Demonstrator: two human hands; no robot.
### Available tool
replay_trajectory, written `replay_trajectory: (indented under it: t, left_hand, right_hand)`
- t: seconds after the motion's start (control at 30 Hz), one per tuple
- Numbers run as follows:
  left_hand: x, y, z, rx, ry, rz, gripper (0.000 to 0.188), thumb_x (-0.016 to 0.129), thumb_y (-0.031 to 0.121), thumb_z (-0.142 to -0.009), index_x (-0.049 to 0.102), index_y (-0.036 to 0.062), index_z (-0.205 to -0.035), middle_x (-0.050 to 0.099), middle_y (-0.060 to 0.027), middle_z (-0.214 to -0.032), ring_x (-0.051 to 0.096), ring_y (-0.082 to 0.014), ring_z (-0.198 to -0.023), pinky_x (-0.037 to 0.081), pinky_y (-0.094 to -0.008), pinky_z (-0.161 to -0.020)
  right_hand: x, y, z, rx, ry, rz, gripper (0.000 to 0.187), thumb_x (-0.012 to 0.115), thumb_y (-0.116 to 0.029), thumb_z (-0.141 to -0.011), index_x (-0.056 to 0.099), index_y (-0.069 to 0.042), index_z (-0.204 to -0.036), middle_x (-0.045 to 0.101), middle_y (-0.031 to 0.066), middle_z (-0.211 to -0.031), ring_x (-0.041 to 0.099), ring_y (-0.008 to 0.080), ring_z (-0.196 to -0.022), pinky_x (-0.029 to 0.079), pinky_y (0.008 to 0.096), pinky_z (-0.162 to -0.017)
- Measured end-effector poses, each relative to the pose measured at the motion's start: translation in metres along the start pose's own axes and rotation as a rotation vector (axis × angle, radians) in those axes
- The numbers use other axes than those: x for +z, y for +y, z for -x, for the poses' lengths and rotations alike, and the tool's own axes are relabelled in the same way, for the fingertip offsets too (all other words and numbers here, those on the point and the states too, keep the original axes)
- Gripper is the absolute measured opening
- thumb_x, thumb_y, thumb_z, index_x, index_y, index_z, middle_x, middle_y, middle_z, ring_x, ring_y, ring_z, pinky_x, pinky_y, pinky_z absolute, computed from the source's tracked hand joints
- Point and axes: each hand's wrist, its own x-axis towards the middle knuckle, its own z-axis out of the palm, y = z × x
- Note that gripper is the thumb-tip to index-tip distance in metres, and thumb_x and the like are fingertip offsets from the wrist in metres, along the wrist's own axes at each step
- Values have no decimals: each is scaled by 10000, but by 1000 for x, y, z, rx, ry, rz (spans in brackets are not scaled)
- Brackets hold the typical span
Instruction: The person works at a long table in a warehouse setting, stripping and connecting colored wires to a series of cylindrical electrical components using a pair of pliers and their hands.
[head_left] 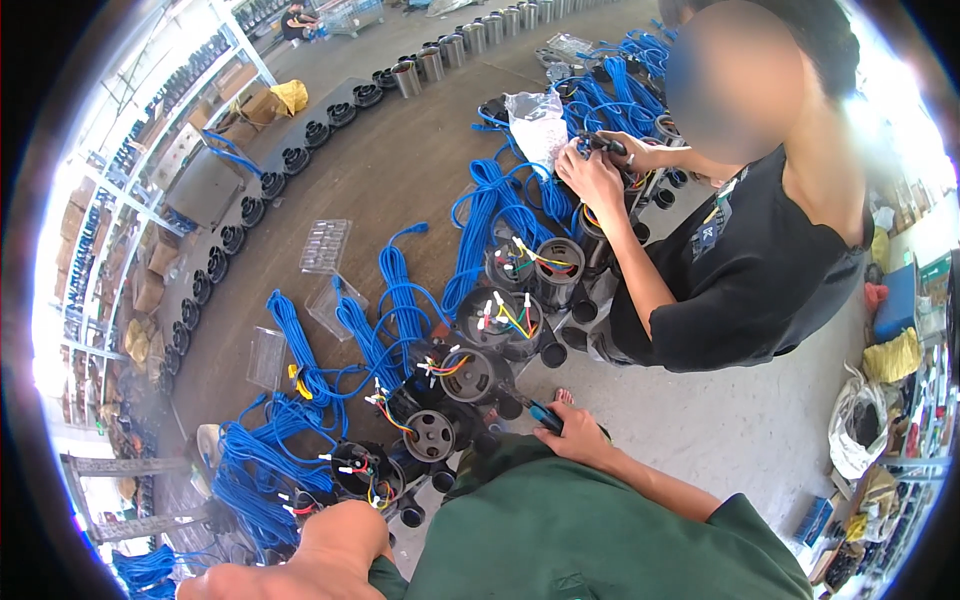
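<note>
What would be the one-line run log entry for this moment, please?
left hand: near black motor unit, holds nothing seen | right hand: grips blue-handled tool | co-worker's hands: on wiring

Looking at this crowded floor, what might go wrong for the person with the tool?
1. The right hand holds a blue-handled tool close to loose coloured wires; a slip might nick them.
2. Blue cable coils crowd the floor beside the left hand; they might snag or trip someone.
</note>
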Motion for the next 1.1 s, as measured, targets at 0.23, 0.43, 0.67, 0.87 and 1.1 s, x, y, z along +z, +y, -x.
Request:
replay_trajectory:
  t: [0.23, 0.43, 0.67, 0.87, 1.1]
  left_hand:
    - [-3, 4, 2, 5, 18, -6, 252, 655, 124, -940, 592, 40, -711, 582, -56, -643, 579, -177, -615, 509, -364, -598]
    - [-18, -17, 29, -106, 160, -51, 260, 645, 97, -933, 570, 43, -691, 569, -62, -635, 581, -193, -609, 517, -377, -598]
    - [15, -52, 169, -1108, 499, 15, 328, 583, 125, -1031, 575, 13, -723, 542, -64, -620, 552, -183, -594, 499, -372, -633]
    - [16, -49, 243, -1544, 460, -142, 309, 624, 129, -1051, 590, 5, -771, 615, -66, -683, 599, -147, -649, 498, -305, -670]
    - [6, -65, 217, -1521, 387, -266, 215, 649, 88, -1032, 616, -1, -839, 617, -47, -703, 603, -124, -682, 502, -278, -699]
  right_hand:
    - [2, 2, 0, -16, -35, 8, 463, 767, -355, -886, 675, -21, -1193, 748, 241, -954, 725, 433, -918, 569, 493, -843]
    - [-11, -17, 1, 13, 85, -52, 475, 782, -357, -880, 671, -21, -1198, 748, 237, -947, 728, 427, -907, 571, 477, -830]
    - [-46, -69, -26, -174, 139, -265, 384, 792, -216, -917, 591, -8, -1169, 671, 122, -795, 662, 303, -690, 522, 403, -669]
    - [-33, -45, -33, -142, 158, -101, 471, 798, -304, -865, 621, -20, -1195, 718, 213, -886, 707, 429, -852, 560, 508, -756]
    - [-18, -24, -22, 47, -3, -101, 499, 773, -385, -866, 632, -60, -1217, 732, 233, -957, 707, 461, -913, 555, 563, -823]
